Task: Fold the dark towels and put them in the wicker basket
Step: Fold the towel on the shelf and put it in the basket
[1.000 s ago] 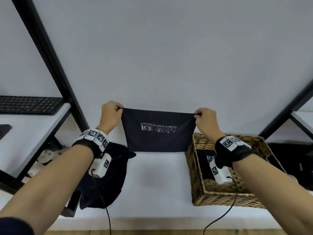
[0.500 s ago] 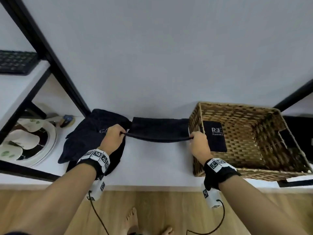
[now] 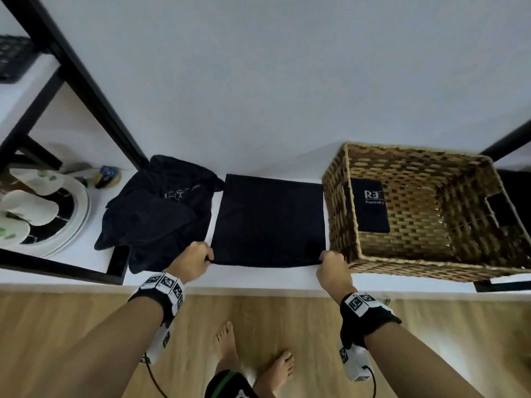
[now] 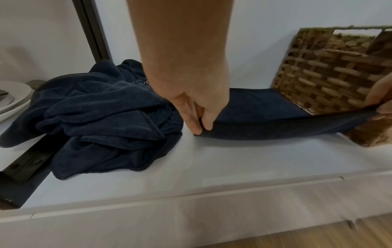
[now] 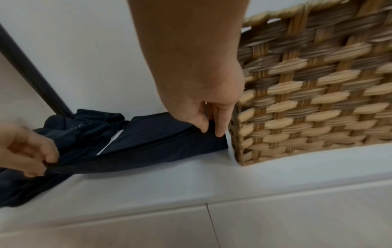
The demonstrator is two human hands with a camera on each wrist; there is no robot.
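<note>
I see the white shelf (image 3: 258, 277) with the basket (image 3: 339, 196) at its right end, a folded towel with white lettering lying inside it. Left of the basket, touching its wall, the towel (image 3: 270, 219) I am working lies spread flat as a dark navy square, plain side up, its near edge lifted slightly off the shelf. Left again sits the pile (image 3: 155, 214) of crumpled dark towels, just beside it. My left hand (image 3: 192, 261) pinches the towel's near left corner between thumb and fingers; my right hand (image 3: 333, 268) pinches the near right corner, hard against the basket. A second ago I held this towel up against the wall, hanging with its lettering showing; half a second ago it was a narrow band stretched between my hands. Now it is drawn towards me and lies open on the shelf.
</note>
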